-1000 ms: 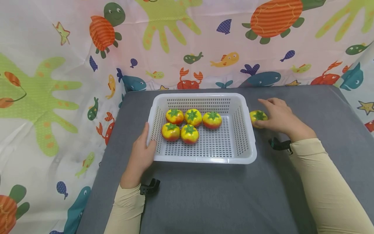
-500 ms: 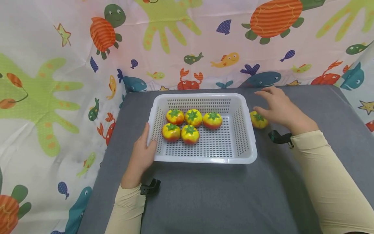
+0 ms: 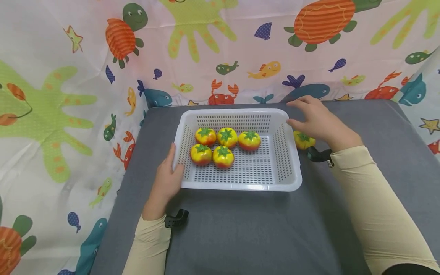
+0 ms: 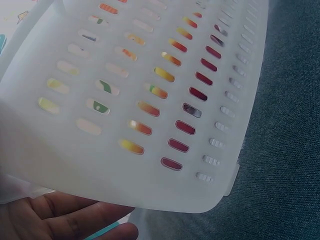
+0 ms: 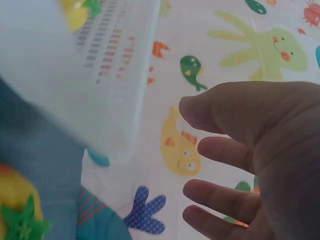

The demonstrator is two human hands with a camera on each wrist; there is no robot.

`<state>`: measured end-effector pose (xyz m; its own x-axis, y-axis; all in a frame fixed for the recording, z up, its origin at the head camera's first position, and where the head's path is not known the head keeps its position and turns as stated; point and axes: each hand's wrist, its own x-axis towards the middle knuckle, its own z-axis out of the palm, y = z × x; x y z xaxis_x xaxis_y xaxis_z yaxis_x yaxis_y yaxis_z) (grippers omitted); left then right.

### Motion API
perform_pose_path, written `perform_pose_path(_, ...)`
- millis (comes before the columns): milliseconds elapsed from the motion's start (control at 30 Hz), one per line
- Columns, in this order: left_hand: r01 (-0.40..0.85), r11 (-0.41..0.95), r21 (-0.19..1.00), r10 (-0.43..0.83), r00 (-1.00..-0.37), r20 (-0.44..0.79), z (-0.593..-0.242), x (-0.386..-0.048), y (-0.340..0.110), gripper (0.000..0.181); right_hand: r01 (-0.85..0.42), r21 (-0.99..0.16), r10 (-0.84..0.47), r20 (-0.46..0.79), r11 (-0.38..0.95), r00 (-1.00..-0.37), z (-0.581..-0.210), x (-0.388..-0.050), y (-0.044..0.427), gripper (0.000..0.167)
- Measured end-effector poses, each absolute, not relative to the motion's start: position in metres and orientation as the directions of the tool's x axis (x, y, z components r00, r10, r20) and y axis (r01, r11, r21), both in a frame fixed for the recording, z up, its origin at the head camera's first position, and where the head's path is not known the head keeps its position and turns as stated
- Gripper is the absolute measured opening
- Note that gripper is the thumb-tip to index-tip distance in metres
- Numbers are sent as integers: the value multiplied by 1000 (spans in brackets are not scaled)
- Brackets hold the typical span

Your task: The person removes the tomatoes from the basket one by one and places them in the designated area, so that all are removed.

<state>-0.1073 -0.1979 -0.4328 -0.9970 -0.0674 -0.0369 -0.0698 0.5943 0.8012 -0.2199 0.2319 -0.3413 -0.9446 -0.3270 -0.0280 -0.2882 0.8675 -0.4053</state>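
Note:
A white perforated basket (image 3: 240, 187) stands on the grey cloth, holding several yellow-red toy tomatoes (image 3: 249, 141) toward its left. At its left wall, my left hand (image 3: 165, 185) grips the rim, thumb inside; in the left wrist view the left hand's fingers (image 4: 82, 217) lie along the outside of the basket (image 4: 170, 195). My right hand (image 3: 319, 122) hovers at the basket's back right corner, fingers spread and empty, as the right wrist view of the right hand (image 5: 265, 155) also shows. Outside the right wall lies one tomato (image 3: 304, 140), partly behind my right wrist.
Grey cloth (image 3: 240, 233) covers the table. A curtain (image 3: 240, 46) printed with sea animals hangs along the back edge and down the left side. Black straps circle both wrists.
My right hand has drawn back from the tomato outside the basket, rising away and then left to the basket's back right corner. That tomato stays in place. My left hand keeps its grip.

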Motion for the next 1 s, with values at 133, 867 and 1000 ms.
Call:
perform_pose_path(133,-80,592,802,-70,-996,-48,-433,-107,-197,75,-287,-418,-335,-43,862,-941,-339,-221,219,64)
perform_pose_path(867,-56,584,810,-66,-998,-22,-434,-108,-198,74,-324,-461,-390,-52,826,-919,-342,-232,179,57)
perform_pose_path(1000,-61,582,811,-73,-997,-23,-434,-108,-198,74,-326,-473,-397,-55,819,-916,-344,-234,171,57)
